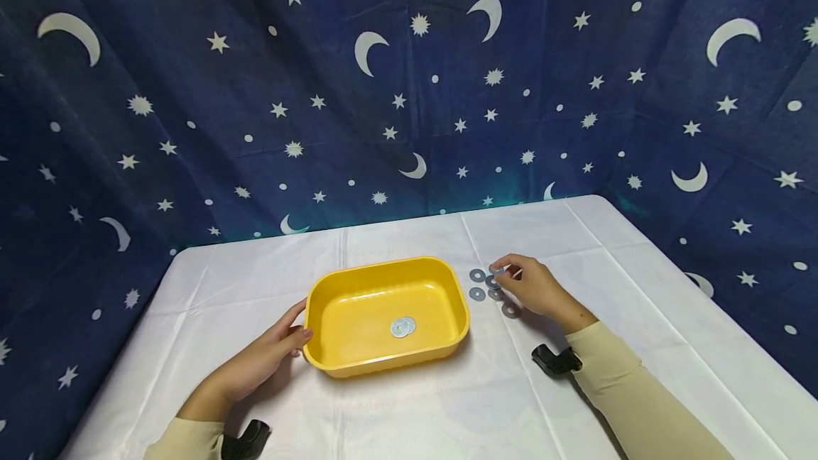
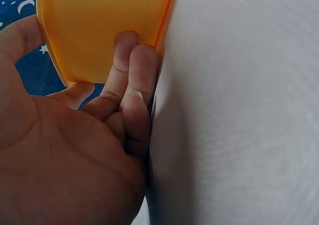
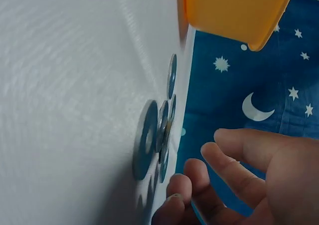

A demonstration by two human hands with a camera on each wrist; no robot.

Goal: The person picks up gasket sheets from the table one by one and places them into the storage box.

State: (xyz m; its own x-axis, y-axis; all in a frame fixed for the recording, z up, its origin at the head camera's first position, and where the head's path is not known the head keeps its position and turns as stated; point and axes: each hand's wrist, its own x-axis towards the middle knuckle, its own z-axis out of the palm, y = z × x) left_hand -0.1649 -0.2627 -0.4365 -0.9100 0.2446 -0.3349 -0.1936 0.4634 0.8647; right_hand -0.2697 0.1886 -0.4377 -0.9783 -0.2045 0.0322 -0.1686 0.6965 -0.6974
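A yellow plastic tray (image 1: 348,360) sits mid-table with two flat metal washers (image 1: 402,327) lying inside it. My left hand (image 1: 297,325) rests against the tray's left wall; in the left wrist view its straight fingers (image 2: 132,65) press on the tray's yellow side (image 2: 94,20), with the thumb by the rim. Several loose washers (image 1: 486,288) lie on the cloth just right of the tray. My right hand (image 1: 505,272) hovers over them with fingers loosely bent. In the right wrist view the fingers (image 3: 199,170) hold nothing and stay just off the washers (image 3: 147,140).
A white cloth (image 1: 409,410) covers the table. A dark blue backdrop with moons and stars (image 1: 409,91) closes off the back and both sides. Black wrist camera mounts (image 1: 554,359) sit on both sleeves.
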